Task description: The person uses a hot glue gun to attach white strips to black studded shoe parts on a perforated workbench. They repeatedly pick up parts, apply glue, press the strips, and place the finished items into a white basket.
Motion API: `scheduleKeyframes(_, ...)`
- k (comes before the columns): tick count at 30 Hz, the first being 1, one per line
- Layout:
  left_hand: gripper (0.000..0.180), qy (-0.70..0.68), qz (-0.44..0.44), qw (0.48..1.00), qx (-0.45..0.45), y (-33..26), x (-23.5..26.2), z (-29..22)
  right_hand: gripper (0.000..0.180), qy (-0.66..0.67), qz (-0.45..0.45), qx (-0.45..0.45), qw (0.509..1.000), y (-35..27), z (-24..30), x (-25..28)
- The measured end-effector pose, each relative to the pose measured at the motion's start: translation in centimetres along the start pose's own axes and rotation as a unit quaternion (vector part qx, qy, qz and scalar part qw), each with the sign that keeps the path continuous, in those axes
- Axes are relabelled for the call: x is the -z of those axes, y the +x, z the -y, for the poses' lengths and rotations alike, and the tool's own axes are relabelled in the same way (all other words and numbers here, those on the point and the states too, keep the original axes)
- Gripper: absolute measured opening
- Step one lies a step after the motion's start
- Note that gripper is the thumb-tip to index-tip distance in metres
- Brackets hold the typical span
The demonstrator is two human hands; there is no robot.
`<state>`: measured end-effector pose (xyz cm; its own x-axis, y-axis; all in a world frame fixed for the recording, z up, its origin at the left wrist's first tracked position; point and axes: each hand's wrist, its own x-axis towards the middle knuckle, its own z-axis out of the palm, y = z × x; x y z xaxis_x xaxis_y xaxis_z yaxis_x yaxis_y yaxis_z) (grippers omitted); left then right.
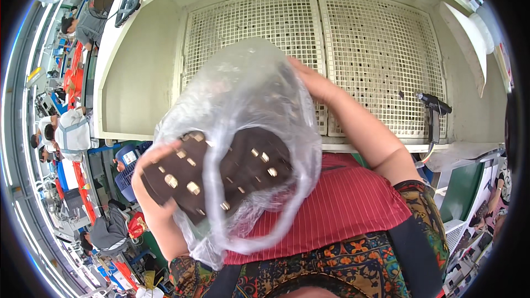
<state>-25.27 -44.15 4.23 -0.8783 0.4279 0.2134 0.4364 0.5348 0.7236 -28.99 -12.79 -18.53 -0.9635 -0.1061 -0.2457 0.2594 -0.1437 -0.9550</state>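
Note:
A large clear plastic bag (237,88) stands puffed up in front of my body, its mouth facing me. Partly inside that mouth is a dark brown, flat piece (251,168) with several gold metal fittings; its exact kind I cannot make out. My left hand (154,171) grips the left edge of the brown piece, fingers above and thumb below. At the far right side of the plastic, my right hand (312,80) holds the bag, with its fingertips partly hidden behind it.
A cream-walled bench with two grid panels (381,49) lies ahead. A black heat-gun-like tool (434,113) with a cable rests at its right. A white angled shade (469,38) stands farther right. Other people (72,129) work at the left.

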Motion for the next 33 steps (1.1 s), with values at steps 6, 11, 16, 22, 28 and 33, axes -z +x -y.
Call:
scheduleKeyframes(6,0.018,0.150,0.023,0.985,-0.084,-1.0,-0.8,-6.4,0.050,0.285,0.136,-0.017,0.949,-1.1,2.1,-2.8)
scheduleKeyframes(11,0.039,0.084,0.008,0.975,-0.206,-1.4,2.4,-7.0,0.036,0.374,0.154,-0.063,0.912,0.8,3.9,-2.8)
scheduleKeyframes(16,0.079,0.008,0.102,0.967,-0.231,-1.9,7.5,-9.5,0.034,0.198,0.161,0.035,0.966,2.8,1.1,-8.1)
scheduleKeyframes(22,0.065,0.140,-0.198,0.965,-0.099,-3.4,16.0,-2.0,0.044,-0.236,0.213,0.049,0.947,-2.3,-1.4,-10.5)
scheduleKeyframes(28,0.047,0.173,-0.172,0.969,0.046,1.0,11.1,-5.1,0.054,-0.449,0.181,-0.089,0.871,-7.6,1.5,-3.3)
scheduleKeyframes(33,0.045,0.001,-0.057,0.992,0.111,7.7,3.6,0.0,0.028,-0.532,0.096,-0.128,0.832,-17.4,4.7,5.5)
